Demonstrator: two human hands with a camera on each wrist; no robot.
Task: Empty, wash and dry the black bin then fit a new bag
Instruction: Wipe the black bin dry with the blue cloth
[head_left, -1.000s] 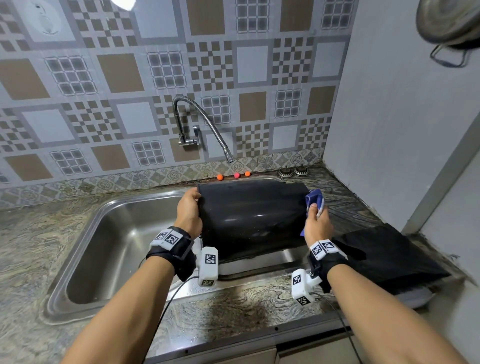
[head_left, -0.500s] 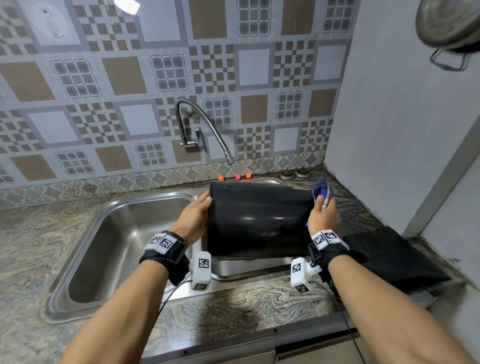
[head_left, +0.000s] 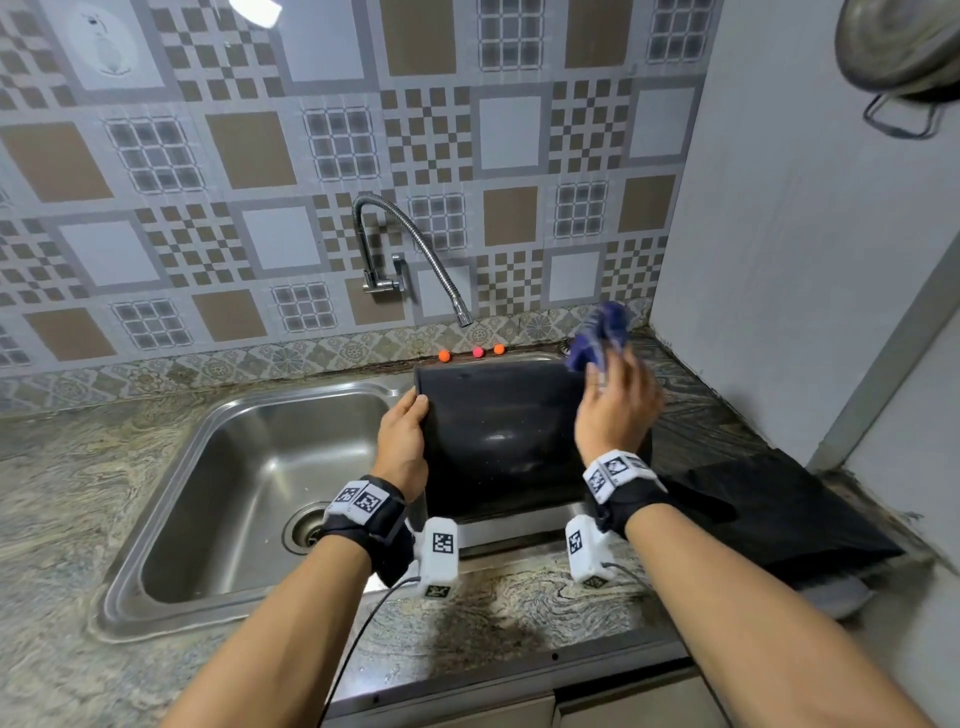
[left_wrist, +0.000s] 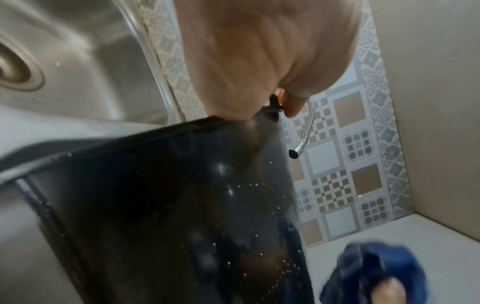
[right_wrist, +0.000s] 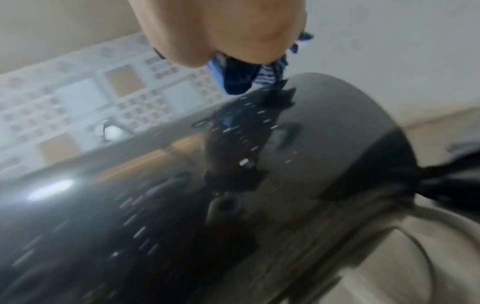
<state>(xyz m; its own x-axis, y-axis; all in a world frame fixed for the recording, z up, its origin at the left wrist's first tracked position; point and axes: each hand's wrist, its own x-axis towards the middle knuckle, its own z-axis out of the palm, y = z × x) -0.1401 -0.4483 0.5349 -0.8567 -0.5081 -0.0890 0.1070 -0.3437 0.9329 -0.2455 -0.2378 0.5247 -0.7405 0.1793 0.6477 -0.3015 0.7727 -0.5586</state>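
Bin (head_left: 498, 436) between left hand (head_left: 402, 447) and cloth (head_left: 597, 338).

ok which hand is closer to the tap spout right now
Right. The right hand, holding the blue cloth, is raised just right of the tap spout; the left hand grips the black bin lower down.

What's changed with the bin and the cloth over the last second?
The right hand, gripping the blue cloth, has swept from the black bin's right side up past its far right corner, so the cloth is now lifted clear and blurred with motion. The bin has turned slightly. The left hand still holds the bin's left edge over the sink; the black bag lies unmoved on the counter.
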